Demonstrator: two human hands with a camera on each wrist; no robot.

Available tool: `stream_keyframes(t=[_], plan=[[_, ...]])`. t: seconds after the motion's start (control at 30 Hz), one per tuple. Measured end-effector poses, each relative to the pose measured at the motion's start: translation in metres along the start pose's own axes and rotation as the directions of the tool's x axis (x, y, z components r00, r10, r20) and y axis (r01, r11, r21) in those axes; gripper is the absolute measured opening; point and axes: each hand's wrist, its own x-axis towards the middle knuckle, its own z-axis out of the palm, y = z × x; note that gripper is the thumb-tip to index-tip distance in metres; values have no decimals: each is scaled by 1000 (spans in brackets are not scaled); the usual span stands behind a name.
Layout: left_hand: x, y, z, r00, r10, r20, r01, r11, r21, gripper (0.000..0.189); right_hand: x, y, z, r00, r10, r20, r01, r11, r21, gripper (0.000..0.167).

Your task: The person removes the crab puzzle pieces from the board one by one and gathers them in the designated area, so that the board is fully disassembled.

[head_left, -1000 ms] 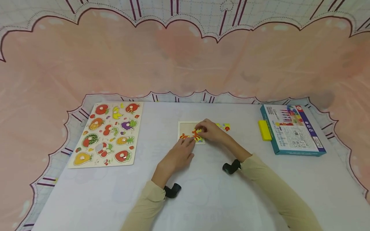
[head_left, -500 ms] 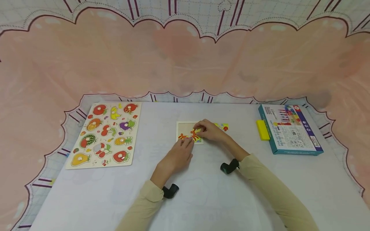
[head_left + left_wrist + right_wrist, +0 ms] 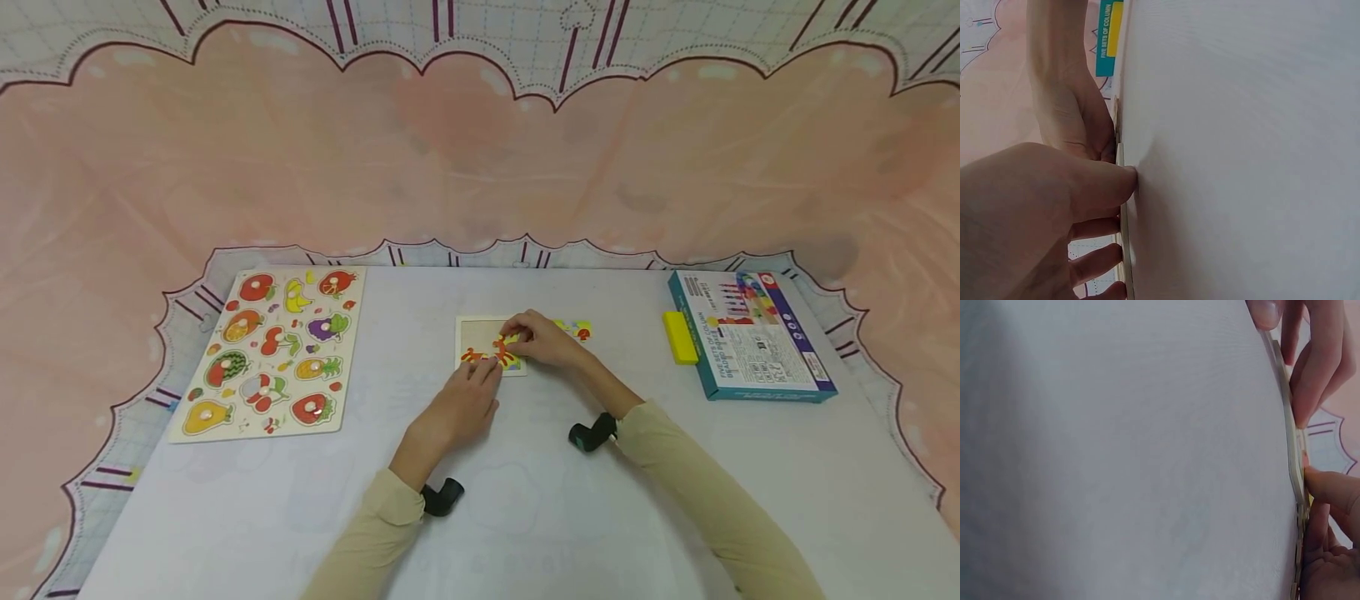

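A small square puzzle board point(image 3: 477, 330) with a pale frame lies at mid-table in the head view. Its lower part bears puzzle pieces point(image 3: 504, 350) with an orange-red animal picture on yellow. My left hand point(image 3: 461, 404) rests its straight fingers on the board's near edge; in the left wrist view its thumb point(image 3: 1125, 178) lies at the board's edge. My right hand point(image 3: 546, 340) covers the right side of the board, thumb and fingertips pinched at a puzzle piece there. That piece is mostly hidden. Beyond the right hand lie more puzzle pieces point(image 3: 582, 330), partly covered.
A large fruit puzzle board point(image 3: 281, 350) lies on the left of the white table point(image 3: 525, 517). On the right is a blue-edged box point(image 3: 757, 342), with a yellow block point(image 3: 679, 337) against its left side. A patterned cloth hangs behind.
The head view has shifted slightly, so everything sits a little further left. Both hands stay in place at the puzzle board, with hardly any finger movement visible.
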Motion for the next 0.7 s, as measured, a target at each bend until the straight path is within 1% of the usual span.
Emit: stream_keyframes(t=[0.37,0.47,0.6,0.7], plan=[[0,0,1,1000,3,7,-3,1000,-9,52,0,0,2,1000,10,-15,-9,1000,29,25],[1,0,1,1000,3,7,-3,1000,1,52,0,0,2,1000,11,-20,-10,999,48,23],[1,-1,0,1000,-2,4,2,1000,3,53,0,-2,3,999,25,-25,-23,997,78,22],[1,0,0,1000,-2,6,3,1000,-13,52,-1,-2,4,999,40,-26,-38,996,87,22]])
